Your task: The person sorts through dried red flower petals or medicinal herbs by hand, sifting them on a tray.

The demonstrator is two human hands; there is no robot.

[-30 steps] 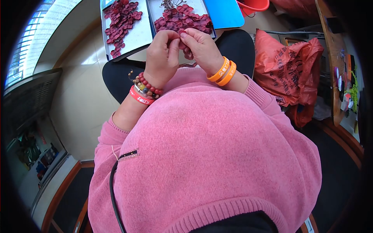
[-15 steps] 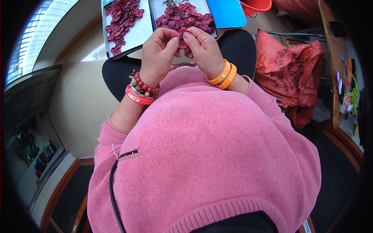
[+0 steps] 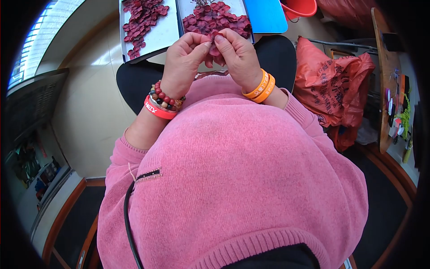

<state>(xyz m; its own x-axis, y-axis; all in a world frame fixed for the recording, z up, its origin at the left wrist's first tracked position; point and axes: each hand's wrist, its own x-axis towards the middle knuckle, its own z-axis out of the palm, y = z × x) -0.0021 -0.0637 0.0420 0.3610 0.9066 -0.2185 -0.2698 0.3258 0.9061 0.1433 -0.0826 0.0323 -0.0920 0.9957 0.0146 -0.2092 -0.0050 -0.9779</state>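
Left hand (image 3: 186, 58) and right hand (image 3: 239, 58) pinch a red flower (image 3: 214, 48) by the near edge of the tray (image 3: 187, 9); it looks light, soft, easily creased, best held at its centre.

- Sweater (image 3: 246, 166): pink, fine textured knit; ribbed cuffs (image 3: 297, 109) and a ribbed neckline (image 3: 268, 235), black inner garment (image 3: 273, 258) showing within.
- Chest, left: short black strip (image 3: 148, 174) edged with small studs; pale loose thread (image 3: 131, 172) and black cable (image 3: 127, 219) beside it.
- Left: beaded bracelets (image 3: 165, 99), dark red and mixed colours; red wristband (image 3: 159, 110), white lettering.
- Right: two orange wristbands (image 3: 264, 89), overlapping, white markings.
- Trousers (image 3: 139, 80): black, plain.
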